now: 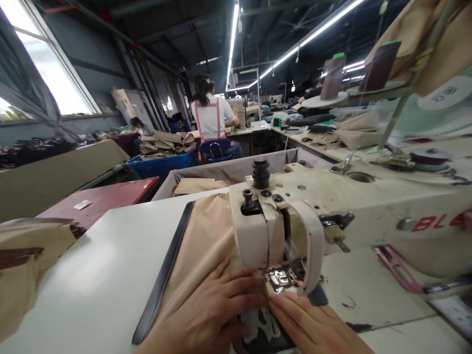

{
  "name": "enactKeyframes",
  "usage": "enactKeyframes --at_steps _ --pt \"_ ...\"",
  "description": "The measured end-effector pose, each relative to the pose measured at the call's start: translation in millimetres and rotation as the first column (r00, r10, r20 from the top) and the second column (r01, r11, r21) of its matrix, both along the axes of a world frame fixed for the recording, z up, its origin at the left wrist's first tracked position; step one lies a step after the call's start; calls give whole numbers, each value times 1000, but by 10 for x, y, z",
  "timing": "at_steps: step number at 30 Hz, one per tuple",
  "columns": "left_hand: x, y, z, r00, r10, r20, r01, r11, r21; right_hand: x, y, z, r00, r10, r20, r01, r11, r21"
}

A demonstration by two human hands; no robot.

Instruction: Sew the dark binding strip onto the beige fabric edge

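A tan fabric piece with a dark edge strip lies across the white table and runs under the head of a sewing machine. Flat on this fabric, with fingers spread, rests my left hand, its fingertips just left of the metal presser foot. My right hand lies close in front of the foot, fingers stretched out and side by side. Between the hands shows a worn, dark-patched metal surface. The fabric under my right fingers is mostly hidden.
A grey fabric-lined bin stands behind the machine. More tan fabric hangs at the left, near a red-topped table. Pink-handled snips lie right. Thread cones stand above. A seated person works ahead beside a blue crate.
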State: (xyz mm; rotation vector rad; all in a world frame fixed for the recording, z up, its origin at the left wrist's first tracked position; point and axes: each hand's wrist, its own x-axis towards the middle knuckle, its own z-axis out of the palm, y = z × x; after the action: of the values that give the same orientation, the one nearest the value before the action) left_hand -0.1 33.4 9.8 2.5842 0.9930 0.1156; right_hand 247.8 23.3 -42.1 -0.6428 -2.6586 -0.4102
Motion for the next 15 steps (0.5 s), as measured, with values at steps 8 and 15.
enactKeyframes --at_steps 8,15 --pt "31 124 -125 988 152 -24 -147 979 141 -26 -106 115 990 -69 -121 40 974 -224" --pt "-265 140 -50 856 502 -122 -427 820 382 64 -440 64 744 -373 -554 -395 423 -815"
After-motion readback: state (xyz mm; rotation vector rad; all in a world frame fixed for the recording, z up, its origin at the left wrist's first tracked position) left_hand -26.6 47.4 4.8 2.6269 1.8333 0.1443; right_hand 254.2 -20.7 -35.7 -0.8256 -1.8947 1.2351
